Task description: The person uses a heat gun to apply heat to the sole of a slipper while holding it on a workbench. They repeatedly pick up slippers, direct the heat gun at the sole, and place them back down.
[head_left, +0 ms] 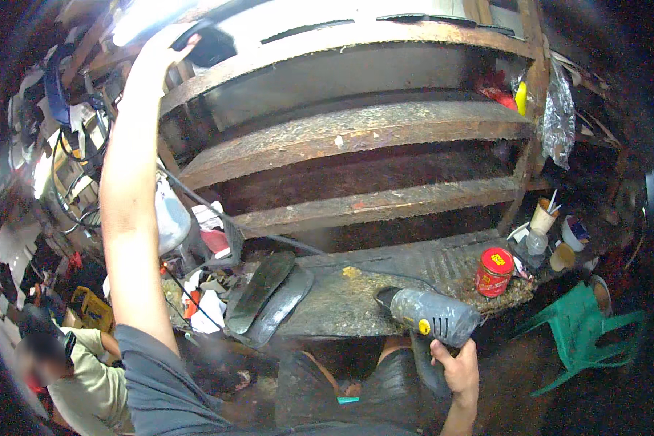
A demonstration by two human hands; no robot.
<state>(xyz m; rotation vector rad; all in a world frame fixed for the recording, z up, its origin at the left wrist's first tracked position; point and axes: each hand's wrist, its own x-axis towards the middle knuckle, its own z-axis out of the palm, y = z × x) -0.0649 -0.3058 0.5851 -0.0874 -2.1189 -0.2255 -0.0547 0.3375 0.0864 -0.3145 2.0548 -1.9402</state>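
Right of lower centre, the right hand [458,368] has its fingers curled on a grey heat gun [443,314], its long axis sloping gently, nozzle [387,296] pointing left and slightly upward. Upper left, the left hand [173,47] meets a dark object [212,45] (blurred; finger closure cannot be told).

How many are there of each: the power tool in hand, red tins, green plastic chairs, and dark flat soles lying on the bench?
Grey power tool, in the right hand: 1
Red tin: 1
Green plastic chair: 1
Dark flat soles: 2
Total: 5
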